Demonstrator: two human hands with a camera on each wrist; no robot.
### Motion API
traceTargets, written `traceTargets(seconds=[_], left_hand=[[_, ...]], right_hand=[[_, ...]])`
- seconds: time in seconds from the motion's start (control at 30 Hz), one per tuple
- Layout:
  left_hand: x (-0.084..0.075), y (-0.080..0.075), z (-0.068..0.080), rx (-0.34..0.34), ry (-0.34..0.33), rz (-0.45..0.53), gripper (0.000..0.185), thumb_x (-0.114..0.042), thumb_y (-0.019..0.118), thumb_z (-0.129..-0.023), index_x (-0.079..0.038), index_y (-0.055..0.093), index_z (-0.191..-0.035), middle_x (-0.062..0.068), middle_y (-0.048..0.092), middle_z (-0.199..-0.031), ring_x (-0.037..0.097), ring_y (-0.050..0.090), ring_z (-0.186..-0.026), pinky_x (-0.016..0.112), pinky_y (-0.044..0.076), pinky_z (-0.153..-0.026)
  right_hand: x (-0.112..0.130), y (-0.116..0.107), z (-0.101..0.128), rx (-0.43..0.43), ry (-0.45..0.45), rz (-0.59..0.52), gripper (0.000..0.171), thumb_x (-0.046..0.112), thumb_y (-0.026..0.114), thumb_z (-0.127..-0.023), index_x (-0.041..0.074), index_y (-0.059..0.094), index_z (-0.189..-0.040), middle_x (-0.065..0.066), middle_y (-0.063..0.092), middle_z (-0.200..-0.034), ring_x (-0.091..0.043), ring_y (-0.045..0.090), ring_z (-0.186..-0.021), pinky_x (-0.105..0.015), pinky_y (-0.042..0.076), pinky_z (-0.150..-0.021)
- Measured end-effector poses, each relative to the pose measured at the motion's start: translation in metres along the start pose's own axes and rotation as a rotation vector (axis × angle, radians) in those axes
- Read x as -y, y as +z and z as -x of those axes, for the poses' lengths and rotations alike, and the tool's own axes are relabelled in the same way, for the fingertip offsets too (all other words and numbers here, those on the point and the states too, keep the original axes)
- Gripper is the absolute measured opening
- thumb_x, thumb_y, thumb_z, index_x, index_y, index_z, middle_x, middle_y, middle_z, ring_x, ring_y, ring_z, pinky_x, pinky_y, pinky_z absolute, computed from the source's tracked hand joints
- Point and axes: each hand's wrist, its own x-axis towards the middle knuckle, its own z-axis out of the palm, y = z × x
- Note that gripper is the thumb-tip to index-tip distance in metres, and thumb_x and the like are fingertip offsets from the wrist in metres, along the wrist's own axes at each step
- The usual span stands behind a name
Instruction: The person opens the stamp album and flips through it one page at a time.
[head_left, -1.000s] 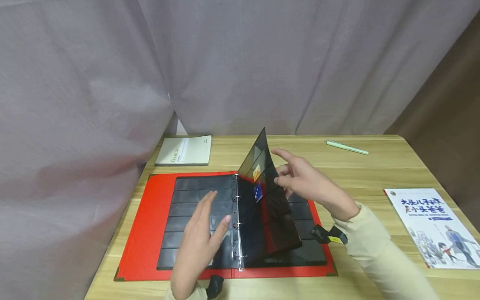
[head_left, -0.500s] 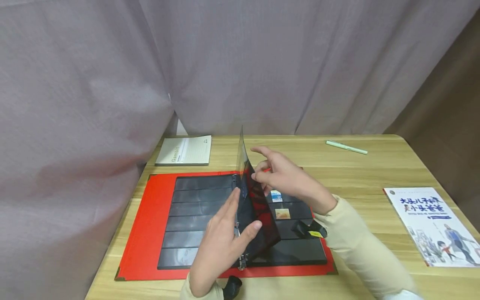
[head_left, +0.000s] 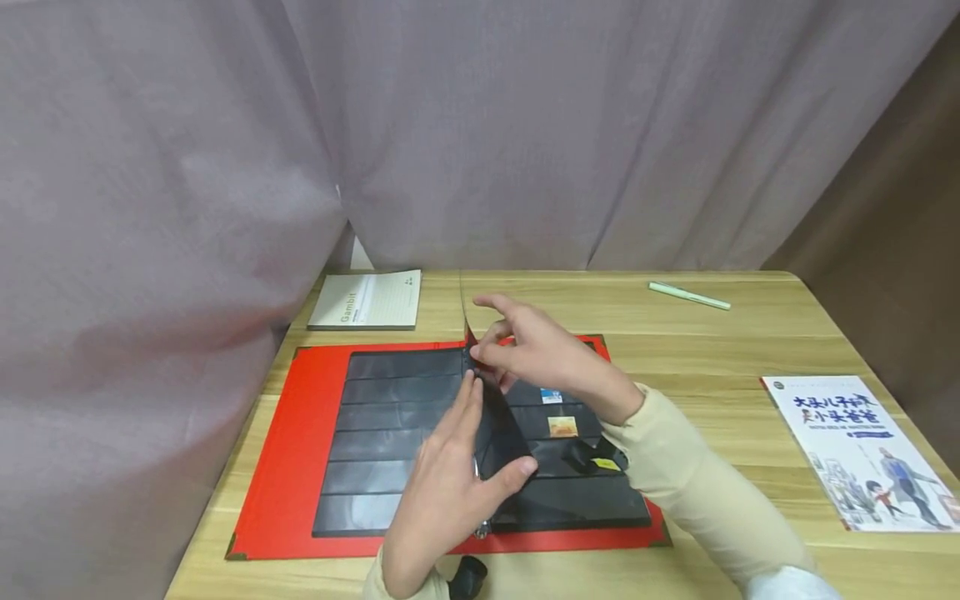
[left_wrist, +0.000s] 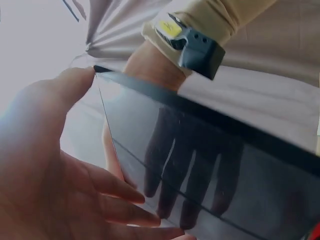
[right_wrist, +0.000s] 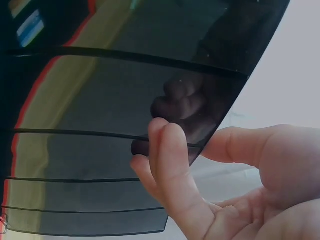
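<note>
A red binder [head_left: 296,433] lies open on the wooden table, its black pocket pages spread left and right. One dark page [head_left: 498,429] stands almost upright over the rings, edge-on in the head view. My right hand [head_left: 525,350] pinches that page near its top edge; in the right wrist view its fingers [right_wrist: 167,160] lie against the glossy page [right_wrist: 120,95]. My left hand [head_left: 450,479] rests straight-fingered against the page's left face, thumb near its lower edge. In the left wrist view the thumb [left_wrist: 75,82] touches the page [left_wrist: 210,165] corner. Two small stamps [head_left: 552,396] [head_left: 562,427] sit in the right page's pockets.
A pale notebook [head_left: 367,300] lies behind the binder at the back left. A green pen [head_left: 688,296] lies at the back right, and an illustrated book [head_left: 855,450] near the right edge. Grey curtains [head_left: 480,125] hang close behind and to the left.
The page has swung left from leaning right to nearly upright, uncovering the stamps. My left hand lifted off the left pages onto the page. My right hand followed leftward.
</note>
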Motion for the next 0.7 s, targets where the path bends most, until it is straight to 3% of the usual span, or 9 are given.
traceTargets(seconds=[0.2,0.37,0.53,0.7], left_hand=[[-0.007,-0.004,0.007,0.026,-0.061,0.035,0.109,-0.067,0.069,-0.083,-0.004,0.024,-0.159,0.006,0.018,-0.167,0.03,0.03,-0.148,0.058,0.04,-0.107],[-0.009,-0.007,0.01,-0.019,-0.101,0.037,0.104,-0.06,0.072,-0.086,-0.004,0.024,-0.159,0.01,0.025,-0.163,0.034,0.042,-0.14,0.056,0.045,-0.103],[-0.005,-0.008,0.009,-0.181,-0.009,0.077,0.075,-0.021,0.071,-0.092,0.008,0.036,-0.151,0.025,0.043,-0.15,0.032,0.062,-0.12,0.05,0.054,-0.091],[-0.001,-0.008,0.012,-0.287,0.073,0.051,0.062,-0.005,0.067,-0.091,0.014,0.043,-0.145,0.03,0.05,-0.141,0.033,0.059,-0.123,0.049,0.053,-0.091]], right_hand=[[0.006,0.006,-0.005,0.029,0.002,0.003,0.072,0.008,0.064,-0.097,0.001,0.024,-0.157,-0.013,0.072,-0.101,-0.028,0.069,-0.068,-0.038,0.06,-0.064],[0.004,0.008,-0.007,0.062,-0.043,0.03,0.071,0.013,0.063,-0.1,-0.002,0.023,-0.156,-0.015,0.07,-0.107,-0.03,0.071,-0.068,-0.038,0.06,-0.064],[-0.006,0.002,-0.004,0.06,-0.038,0.081,0.065,0.023,0.06,-0.103,0.002,0.028,-0.156,-0.017,0.067,-0.117,-0.022,0.072,-0.073,-0.038,0.059,-0.071],[-0.029,-0.011,-0.002,-0.001,-0.013,0.153,0.059,0.026,0.059,-0.104,0.002,0.037,-0.153,-0.018,0.067,-0.12,-0.02,0.072,-0.08,-0.037,0.059,-0.074]])
